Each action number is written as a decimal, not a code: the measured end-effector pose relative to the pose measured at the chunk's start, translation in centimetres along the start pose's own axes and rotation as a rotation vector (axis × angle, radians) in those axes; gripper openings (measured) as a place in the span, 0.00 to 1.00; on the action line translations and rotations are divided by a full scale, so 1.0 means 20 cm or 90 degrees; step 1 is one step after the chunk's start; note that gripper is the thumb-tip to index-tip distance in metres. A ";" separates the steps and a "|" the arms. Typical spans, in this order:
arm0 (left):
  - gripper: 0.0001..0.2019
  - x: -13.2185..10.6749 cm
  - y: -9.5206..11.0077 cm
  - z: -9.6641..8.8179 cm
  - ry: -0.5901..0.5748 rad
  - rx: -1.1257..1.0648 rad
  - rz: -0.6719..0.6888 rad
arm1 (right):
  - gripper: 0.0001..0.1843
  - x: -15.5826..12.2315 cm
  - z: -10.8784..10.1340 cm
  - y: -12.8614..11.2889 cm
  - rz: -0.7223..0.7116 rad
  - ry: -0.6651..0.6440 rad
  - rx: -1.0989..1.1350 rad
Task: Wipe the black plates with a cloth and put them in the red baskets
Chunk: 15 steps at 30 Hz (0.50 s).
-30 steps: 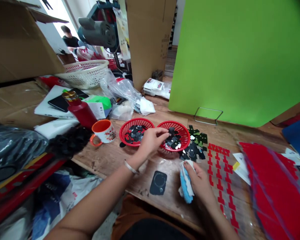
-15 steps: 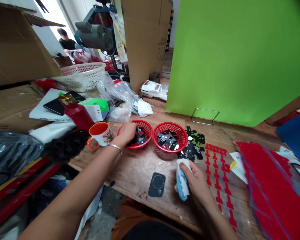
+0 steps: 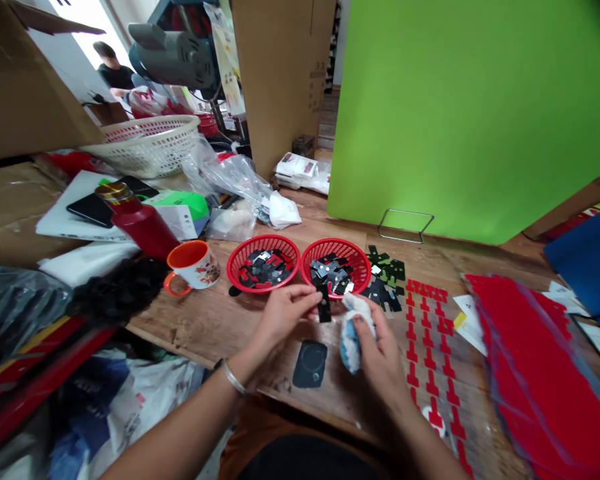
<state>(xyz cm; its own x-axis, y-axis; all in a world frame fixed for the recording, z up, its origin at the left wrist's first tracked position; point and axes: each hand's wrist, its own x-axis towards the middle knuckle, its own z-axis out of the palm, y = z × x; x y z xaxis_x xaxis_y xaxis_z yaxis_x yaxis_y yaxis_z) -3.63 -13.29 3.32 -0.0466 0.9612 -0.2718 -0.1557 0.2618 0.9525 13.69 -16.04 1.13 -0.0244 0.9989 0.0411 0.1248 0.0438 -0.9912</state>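
My left hand pinches a small black flat piece just in front of the two red baskets. My right hand is closed around a blue and white cloth, held close beside that piece. The left red basket holds black and red pieces. The right red basket holds black and grey pieces. A dark rounded pad lies on the wooden table below both hands.
Loose black pieces and rows of red stickers lie to the right, beside a red sheet. An orange mug, a red bottle and a white basket stand left. A green board rises behind. A person is far back left.
My left hand left the left basket and came back toward me holding a black piece. My right hand rose with the cloth to meet it.
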 end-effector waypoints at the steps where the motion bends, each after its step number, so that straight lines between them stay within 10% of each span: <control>1: 0.16 -0.03 -0.04 0.05 -0.027 -0.033 -0.022 | 0.22 -0.01 0.01 0.00 -0.066 -0.027 -0.063; 6: 0.15 -0.07 -0.15 0.16 -0.084 -0.053 -0.044 | 0.26 -0.01 -0.01 0.04 -0.176 -0.115 -0.193; 15: 0.16 -0.10 -0.15 0.17 -0.151 0.001 -0.077 | 0.18 0.02 -0.07 0.06 0.135 -0.047 0.092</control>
<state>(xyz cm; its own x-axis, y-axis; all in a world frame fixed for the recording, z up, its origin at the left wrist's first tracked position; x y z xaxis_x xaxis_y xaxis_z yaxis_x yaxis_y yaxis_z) 0.28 -15.68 1.57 0.2051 0.9163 -0.3441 -0.1444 0.3761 0.9153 15.17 -15.55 0.08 -0.0865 0.9812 -0.1728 -0.0080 -0.1741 -0.9847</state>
